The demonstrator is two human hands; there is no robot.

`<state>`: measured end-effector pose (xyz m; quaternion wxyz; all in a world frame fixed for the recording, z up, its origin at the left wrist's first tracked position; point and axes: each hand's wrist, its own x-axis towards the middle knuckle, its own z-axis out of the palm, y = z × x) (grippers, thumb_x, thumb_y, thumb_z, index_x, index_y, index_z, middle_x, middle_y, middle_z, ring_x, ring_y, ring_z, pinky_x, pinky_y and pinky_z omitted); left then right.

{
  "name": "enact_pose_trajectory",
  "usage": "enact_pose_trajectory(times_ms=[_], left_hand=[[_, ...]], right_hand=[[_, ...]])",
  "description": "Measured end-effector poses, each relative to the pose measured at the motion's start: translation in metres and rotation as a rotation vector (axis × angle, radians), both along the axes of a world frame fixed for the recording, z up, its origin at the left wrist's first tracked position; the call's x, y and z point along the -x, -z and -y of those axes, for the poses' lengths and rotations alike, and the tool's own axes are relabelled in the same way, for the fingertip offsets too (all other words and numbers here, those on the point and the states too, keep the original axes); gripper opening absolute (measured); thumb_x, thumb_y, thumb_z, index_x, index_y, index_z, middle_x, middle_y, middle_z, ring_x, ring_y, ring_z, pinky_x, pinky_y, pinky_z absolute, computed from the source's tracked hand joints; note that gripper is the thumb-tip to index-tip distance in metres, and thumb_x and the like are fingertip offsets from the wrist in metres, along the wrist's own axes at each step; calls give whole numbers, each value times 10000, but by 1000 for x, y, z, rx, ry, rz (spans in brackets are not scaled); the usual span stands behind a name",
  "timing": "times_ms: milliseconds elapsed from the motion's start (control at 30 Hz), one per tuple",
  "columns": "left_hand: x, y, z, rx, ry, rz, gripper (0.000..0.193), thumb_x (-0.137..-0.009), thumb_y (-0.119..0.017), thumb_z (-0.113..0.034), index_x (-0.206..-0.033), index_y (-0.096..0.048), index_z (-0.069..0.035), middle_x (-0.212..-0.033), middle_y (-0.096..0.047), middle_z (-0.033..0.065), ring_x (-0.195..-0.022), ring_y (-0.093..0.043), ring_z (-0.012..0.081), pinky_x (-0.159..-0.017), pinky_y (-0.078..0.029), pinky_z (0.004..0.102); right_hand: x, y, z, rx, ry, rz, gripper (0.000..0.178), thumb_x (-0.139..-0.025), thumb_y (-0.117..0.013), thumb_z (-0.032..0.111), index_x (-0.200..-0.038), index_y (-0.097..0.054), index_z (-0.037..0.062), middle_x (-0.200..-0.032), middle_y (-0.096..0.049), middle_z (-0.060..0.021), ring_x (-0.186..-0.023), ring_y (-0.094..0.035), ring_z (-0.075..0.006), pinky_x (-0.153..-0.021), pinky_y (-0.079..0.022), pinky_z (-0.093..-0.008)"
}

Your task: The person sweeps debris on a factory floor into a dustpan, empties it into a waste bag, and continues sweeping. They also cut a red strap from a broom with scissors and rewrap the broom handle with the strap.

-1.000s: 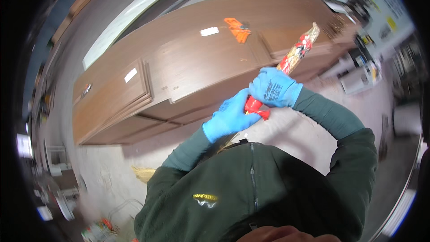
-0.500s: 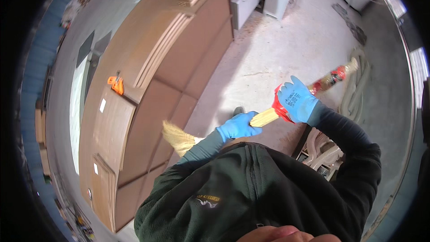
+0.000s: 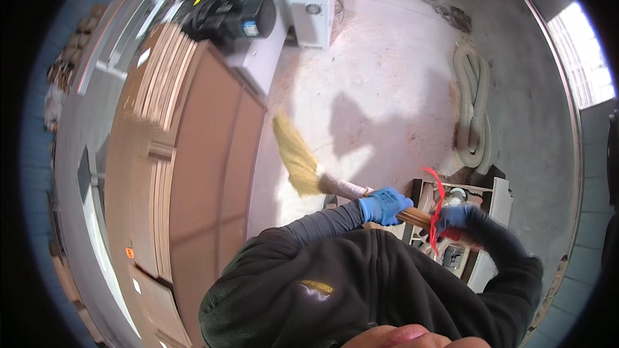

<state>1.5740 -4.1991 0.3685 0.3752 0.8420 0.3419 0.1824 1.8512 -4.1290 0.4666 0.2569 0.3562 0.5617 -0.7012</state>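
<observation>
A straw broom [image 3: 298,158] slants across in front of me, its yellow bristles fanned out to the left. My left hand [image 3: 387,206], in a blue glove, is wrapped round its handle. Further right, my blue-gloved right hand [image 3: 456,218] is closed at the handle's other end, blurred by motion. A loose red strip [image 3: 439,203] stands up and hangs down beside that hand. Red wrapping [image 3: 459,238] shows just under the right hand; its exact shape is smeared.
Stacked brown boards [image 3: 209,174] form a long bench on the left. A white machine cabinet [image 3: 312,13] and a black motor-like unit [image 3: 248,16] stand at the back. A coiled pale hose [image 3: 474,109] lies by the right wall. An open-topped box of parts [image 3: 500,212] is near my right arm.
The broom has swung, bringing its bristles up and away from my left forearm. Both hands have moved right and my right hand lower, its spread fingers now closed. The view has shifted too.
</observation>
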Motion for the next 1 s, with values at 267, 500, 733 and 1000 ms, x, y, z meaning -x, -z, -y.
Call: enact_pose_trajectory(times_ms=[267, 500, 733, 1000], left_hand=[[-60, -5, -213, -336, 264, -41, 287, -718, -772, -226, -965, -657, -138, -866, -706, 115, -845, -681, 361, -770, -517, 472], [-103, -14, -470, -410, 333, -101, 244, -756, -747, -251, -962, -672, -144, -874, -706, 115, -858, -680, 353, -828, -509, 460], [-109, -14, -694, -411, 211, -130, 485, -745, -755, -242, -1181, -594, -106, -945, -697, 100, -920, -670, 326, -890, -473, 429], [-65, 15, -1014, -114, 40, -343, 898, -727, -810, -360, -1490, -449, -56, -1438, -463, 189, -1372, -432, 379, -1143, -350, 503]], right_hand=[[-81, 38, -91, -159, 302, -114, 304, -919, -748, 179, -1159, -712, -3, -1046, -732, -79, -954, -663, -115, -915, -528, -324], [-89, 24, -320, -205, 536, -126, 339, -827, -814, 202, -1028, -718, -54, -897, -723, -68, -851, -641, -79, -787, -547, -293], [-91, 26, -561, -166, 622, -45, 509, -797, -865, 237, -1119, -665, -103, -972, -726, -106, -908, -641, -117, -842, -539, -308], [-80, 55, -845, -318, 622, -20, 420, -818, -830, 193, -1121, -697, -65, -1005, -757, -92, -906, -644, -118, -863, -543, -329]])
